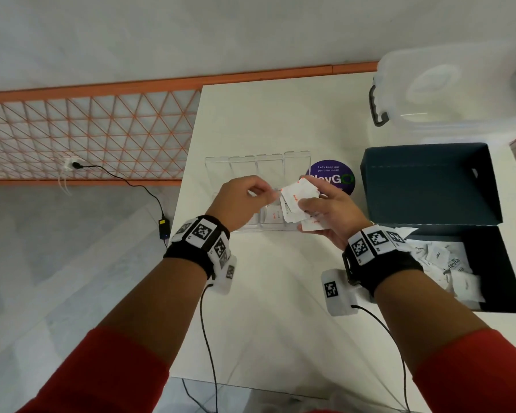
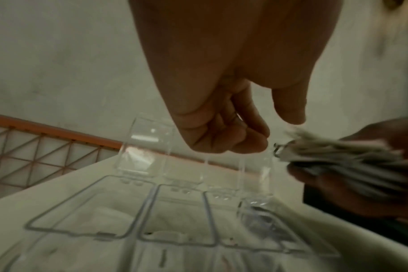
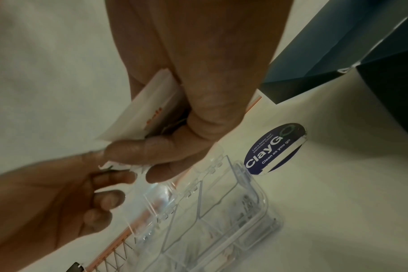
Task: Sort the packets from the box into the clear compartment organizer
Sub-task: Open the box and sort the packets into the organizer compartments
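White table (image 1: 280,308), grey floor (image 1: 57,278)

the organizer (image 1: 245,171) sits mid-tabletop (image 1: 280,293), its lids standing open along the far side. a round sticker (image 1: 334,174) lies just right of it, and the open box (image 1: 429,186) further right, loose packets (image 1: 447,263) in its near half. a lidded tub (image 1: 447,93) stands behind the box. both hands (image 1: 242,201) (image 1: 331,216) hover over the organizer, the right one holding a stack of packets (image 1: 295,201).
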### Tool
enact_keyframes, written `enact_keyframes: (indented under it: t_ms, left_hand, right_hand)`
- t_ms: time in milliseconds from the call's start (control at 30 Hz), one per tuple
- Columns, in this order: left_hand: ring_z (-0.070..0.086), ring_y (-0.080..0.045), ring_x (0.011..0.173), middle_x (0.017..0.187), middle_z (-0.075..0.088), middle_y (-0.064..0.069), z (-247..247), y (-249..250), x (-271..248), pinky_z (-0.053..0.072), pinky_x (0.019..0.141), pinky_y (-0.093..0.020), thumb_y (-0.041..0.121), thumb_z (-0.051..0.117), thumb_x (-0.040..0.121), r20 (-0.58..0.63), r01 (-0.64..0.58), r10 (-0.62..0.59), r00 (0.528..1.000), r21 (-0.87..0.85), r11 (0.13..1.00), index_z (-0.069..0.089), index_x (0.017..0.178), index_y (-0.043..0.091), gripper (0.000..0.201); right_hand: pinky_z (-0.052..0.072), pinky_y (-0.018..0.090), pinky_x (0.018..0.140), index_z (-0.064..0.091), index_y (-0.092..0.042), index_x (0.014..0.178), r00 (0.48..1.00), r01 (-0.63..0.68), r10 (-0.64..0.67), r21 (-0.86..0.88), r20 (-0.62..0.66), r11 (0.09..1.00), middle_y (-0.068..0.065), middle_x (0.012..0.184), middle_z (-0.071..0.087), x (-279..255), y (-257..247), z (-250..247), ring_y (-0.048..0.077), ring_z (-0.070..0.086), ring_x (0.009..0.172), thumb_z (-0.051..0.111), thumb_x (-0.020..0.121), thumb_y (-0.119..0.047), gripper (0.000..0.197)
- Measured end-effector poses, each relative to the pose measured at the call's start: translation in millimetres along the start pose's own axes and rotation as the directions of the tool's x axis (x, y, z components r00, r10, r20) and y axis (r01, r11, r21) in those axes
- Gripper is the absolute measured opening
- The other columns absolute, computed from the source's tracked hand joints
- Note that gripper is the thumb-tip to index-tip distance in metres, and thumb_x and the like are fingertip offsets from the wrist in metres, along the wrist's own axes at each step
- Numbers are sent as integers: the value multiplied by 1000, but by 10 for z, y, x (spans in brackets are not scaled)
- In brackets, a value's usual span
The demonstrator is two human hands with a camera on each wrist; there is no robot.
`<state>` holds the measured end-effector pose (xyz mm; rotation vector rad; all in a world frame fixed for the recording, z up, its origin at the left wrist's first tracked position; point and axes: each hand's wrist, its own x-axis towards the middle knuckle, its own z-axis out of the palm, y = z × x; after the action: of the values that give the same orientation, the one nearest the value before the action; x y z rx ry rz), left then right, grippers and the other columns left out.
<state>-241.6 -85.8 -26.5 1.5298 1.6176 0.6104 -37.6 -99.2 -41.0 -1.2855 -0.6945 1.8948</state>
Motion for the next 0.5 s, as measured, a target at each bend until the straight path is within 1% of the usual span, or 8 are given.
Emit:
enact_keyframes:
  t_ms: [67,133,167,233,300,367,400,500]
  left_hand:
    - [63,-2,62,85,69,11,47,97,-67,43,52,-9,36,76,80,20,11,-10,1000,-82,997,67,88,31,12]
    - [65,-6,60,84,68,9,93,150,-108,48,54,-15,31,79,78,22,31,-28,999,-127,991,66,94,26,20]
    - [65,-7,59,83,67,9,111,166,-125,50,54,-18,28,79,79,15,34,-33,999,-143,989,66,94,23,21]
    - [64,-7,54,80,67,4,138,184,-147,51,53,-19,19,79,79,-14,40,-43,999,-187,982,67,90,19,17]
    - [63,-8,52,74,68,3,148,199,-167,53,53,-21,13,78,78,-40,61,-72,997,-237,970,66,86,16,14]
    - [65,-12,53,66,69,2,151,213,-178,57,57,-27,12,78,78,-43,87,-103,994,-279,956,65,84,14,14]
    - [65,-13,54,64,69,0,157,222,-184,58,59,-28,11,77,77,-40,96,-113,993,-294,951,64,83,13,14]
    - [61,-12,55,63,66,0,171,246,-205,54,59,-26,12,76,78,-40,105,-121,992,-281,954,62,80,13,14]
  right_hand:
    - [59,36,60,64,-25,127,1000,6,-6,-6,13,1000,15,122,65,-21,9,31,31,70,98,64,88,5,49]
    - [59,36,60,65,-27,124,1000,10,-10,-12,28,1000,15,119,65,-47,20,56,31,70,96,64,88,4,48]
    - [59,36,61,66,-28,122,999,13,-12,-15,35,1000,15,118,66,-61,26,68,30,71,94,65,88,4,47]
    - [58,36,60,66,-30,119,999,22,-21,-20,43,1000,13,116,66,-89,39,82,27,72,89,66,87,4,46]
    - [58,35,61,66,-29,121,998,36,-35,-28,52,999,12,117,66,-115,53,83,25,73,87,70,85,4,49]
    - [58,35,62,66,-28,124,997,51,-49,-39,61,998,11,117,67,-138,73,82,27,73,89,75,81,6,55]
    - [58,36,62,66,-28,124,997,61,-58,-44,60,997,11,116,68,-149,80,83,27,73,90,76,80,7,57]
    - [58,35,59,68,-29,120,995,93,-92,-32,31,995,9,109,71,-170,84,90,24,73,86,74,80,9,55]
